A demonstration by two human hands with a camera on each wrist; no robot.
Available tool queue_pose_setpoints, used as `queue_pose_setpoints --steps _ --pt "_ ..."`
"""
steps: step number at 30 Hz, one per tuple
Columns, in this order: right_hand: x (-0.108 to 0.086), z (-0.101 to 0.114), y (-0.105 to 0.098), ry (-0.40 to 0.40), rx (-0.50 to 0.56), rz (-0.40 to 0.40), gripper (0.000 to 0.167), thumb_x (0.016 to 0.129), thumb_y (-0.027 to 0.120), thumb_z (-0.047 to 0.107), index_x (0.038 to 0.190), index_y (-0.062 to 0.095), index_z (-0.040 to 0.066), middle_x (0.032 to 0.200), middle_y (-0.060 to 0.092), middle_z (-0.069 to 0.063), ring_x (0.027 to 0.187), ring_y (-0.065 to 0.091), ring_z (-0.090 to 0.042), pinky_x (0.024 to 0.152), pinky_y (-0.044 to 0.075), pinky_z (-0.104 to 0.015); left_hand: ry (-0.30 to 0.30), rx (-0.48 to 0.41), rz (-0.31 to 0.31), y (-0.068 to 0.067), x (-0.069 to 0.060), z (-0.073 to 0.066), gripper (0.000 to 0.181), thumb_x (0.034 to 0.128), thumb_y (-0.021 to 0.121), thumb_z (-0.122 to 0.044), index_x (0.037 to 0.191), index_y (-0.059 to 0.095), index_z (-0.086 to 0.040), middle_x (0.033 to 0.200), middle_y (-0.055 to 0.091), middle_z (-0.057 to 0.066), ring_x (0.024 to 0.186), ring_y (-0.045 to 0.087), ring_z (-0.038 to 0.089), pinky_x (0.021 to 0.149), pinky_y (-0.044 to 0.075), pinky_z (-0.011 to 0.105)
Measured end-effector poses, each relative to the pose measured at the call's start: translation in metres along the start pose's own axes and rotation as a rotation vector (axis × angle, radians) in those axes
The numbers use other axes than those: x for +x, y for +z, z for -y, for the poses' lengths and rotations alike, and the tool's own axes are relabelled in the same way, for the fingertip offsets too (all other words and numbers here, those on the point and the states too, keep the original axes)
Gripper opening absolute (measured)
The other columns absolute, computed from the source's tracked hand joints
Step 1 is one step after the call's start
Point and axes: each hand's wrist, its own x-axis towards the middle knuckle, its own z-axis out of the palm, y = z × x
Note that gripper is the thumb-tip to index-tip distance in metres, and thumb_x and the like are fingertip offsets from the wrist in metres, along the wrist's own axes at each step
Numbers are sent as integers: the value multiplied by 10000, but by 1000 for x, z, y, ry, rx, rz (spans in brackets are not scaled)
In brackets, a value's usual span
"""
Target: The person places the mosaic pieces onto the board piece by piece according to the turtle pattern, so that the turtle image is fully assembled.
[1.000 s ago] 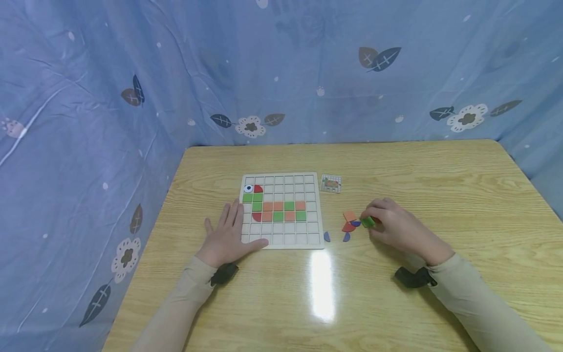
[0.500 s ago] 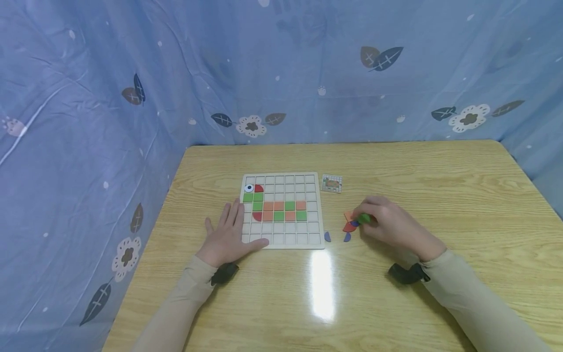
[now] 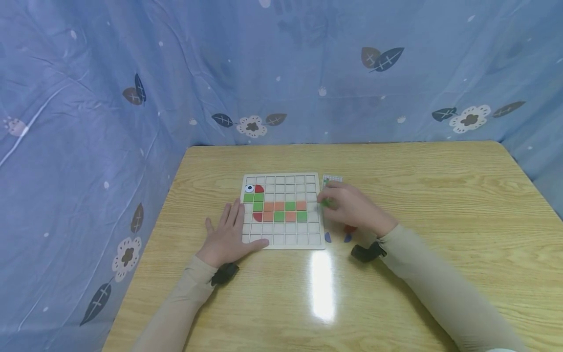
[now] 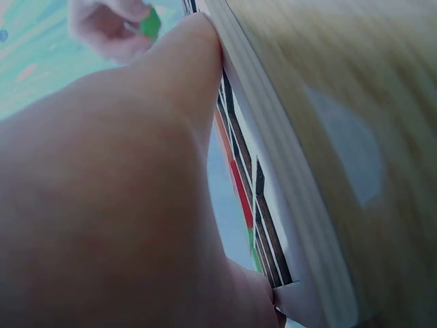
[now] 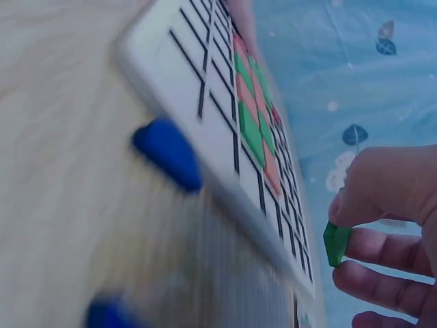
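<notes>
A white gridded board [image 3: 290, 238] lies on the table, with green, orange and red tiles and a round eye piece [image 3: 249, 188] in some of its cells. My left hand [image 3: 223, 240], fingers spread, rests on the board's left edge and near corner. Just off the board's right edge, my right hand [image 3: 354, 208] pinches a green tile [image 5: 336, 244] between thumb and fingers; the right wrist view shows it held above the surface. The head view blurs this hand.
Two blue rounded pieces [image 3: 328, 237] lie right of the board. A red piece [image 3: 349, 228] shows partly under the right hand. That hand also partly covers a small pattern card [image 3: 333, 178]. A blue patterned curtain [image 3: 308, 98] hangs behind the wooden table [image 3: 440, 195].
My right hand has lifted the green tile from beside the loose pieces and carried it left to the board's right edge. The left hand stays in place.
</notes>
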Motion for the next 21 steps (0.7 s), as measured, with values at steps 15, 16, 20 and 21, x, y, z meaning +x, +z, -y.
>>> queue_pose_setpoints --steps 15,16,20,21 --pt "74 29 34 37 115 67 192 919 739 119 1109 769 107 1086 676 1 906 618 -158 847 550 -346 5 9 -16 1 0 1 1252 857 539 -858 1673 63 -36 1766 -8 136 1627 21 389 1124 48 856" --pt "79 30 36 41 118 70 193 923 741 127 1113 769 106 1089 676 -2 920 623 -161 866 552 -351 6 8 -18 2 0 1 1252 857 539 -858 1673 63 -36 1766 -5 137 1627 23 390 1123 47 857" --pt "92 33 44 49 132 93 205 928 737 126 1129 770 102 1103 677 -10 991 635 -171 937 550 -357 7 9 -20 3 1 2 1253 856 535 -862 1674 58 -41 1767 -3 132 1627 21 387 1123 45 856" --pt "94 33 46 49 133 98 208 924 735 118 1128 770 101 1101 675 -13 986 631 -174 932 549 -353 7 8 -20 3 1 2 1252 856 536 -861 1674 58 -42 1767 -1 132 1627 22 388 1123 45 856"
